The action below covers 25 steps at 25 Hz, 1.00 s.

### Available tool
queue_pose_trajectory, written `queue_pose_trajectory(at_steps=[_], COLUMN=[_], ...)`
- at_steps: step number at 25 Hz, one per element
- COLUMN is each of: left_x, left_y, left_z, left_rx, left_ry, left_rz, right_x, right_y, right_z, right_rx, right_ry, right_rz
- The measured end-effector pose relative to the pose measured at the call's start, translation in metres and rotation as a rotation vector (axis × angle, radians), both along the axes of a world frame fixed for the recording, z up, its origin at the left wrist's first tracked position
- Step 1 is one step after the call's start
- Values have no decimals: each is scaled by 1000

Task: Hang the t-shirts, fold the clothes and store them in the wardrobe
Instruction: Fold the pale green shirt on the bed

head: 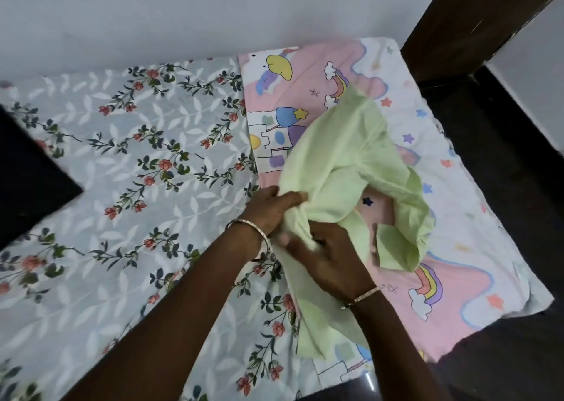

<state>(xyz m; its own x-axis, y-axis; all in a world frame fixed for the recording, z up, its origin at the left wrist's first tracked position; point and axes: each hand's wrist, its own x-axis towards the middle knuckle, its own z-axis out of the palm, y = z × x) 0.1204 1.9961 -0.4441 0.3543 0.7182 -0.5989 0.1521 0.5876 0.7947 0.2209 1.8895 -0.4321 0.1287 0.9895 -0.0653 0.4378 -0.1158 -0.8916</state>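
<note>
A pale green garment (pixel 341 156) lies crumpled on the bed, over a pink cartoon-print sheet (pixel 451 278). My left hand (pixel 274 208) grips a bunched part of the green cloth at its left edge. Just below it, my right hand (pixel 329 260) holds the same bunch, fingers curled into the fabric. Both wrists wear thin bangles. Part of the garment hangs down towards me below my right hand.
A grey floral bedsheet (pixel 128 187) covers the left of the bed. A dark object (pixel 27 181) sits at the left edge. A white wall runs behind. Dark wooden furniture (pixel 476 19) and dark floor (pixel 503 156) lie to the right.
</note>
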Motion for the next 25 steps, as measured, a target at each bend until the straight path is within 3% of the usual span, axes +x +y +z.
queue_pose_trajectory(at_steps=[2, 4, 7, 9, 12, 14, 17, 19, 21, 23, 25], left_x=[-23, -50, -82, -102, -134, -155, -191, -220, -246, -265, -278], left_y=[-10, -23, -45, -61, -84, -102, -116, -115, -108, -104, -101], left_z=[16, 40, 81, 118, 168, 195, 229, 245, 254, 255, 257], left_rx=[78, 126, 201, 205, 225, 254, 247, 212, 304, 542, 723], left_ry=[112, 103, 10, -65, -164, -212, -281, -230, 107, 495, 626], left_rz=[76, 157, 141, 124, 53, -34, -155, -210, -284, -384, -293], right_x=[-18, -33, -40, -42, -64, -87, -114, -129, -136, -139, -145], right_y=[-11, -25, -36, -42, -51, -55, -46, -43, -41, -37, -33], right_z=[27, 55, 77, 85, 104, 114, 141, 175, 203, 239, 277], right_rx=[-171, -234, -184, -294, -582, -561, -497, -393, -210, -83, 19], right_ry=[243, 367, 390, 492, 1053, 1213, 850, 663, 728, 743, 718], right_rz=[197, 129, -422, -713, -599, -469, -436, -402, -404, -405, -349])
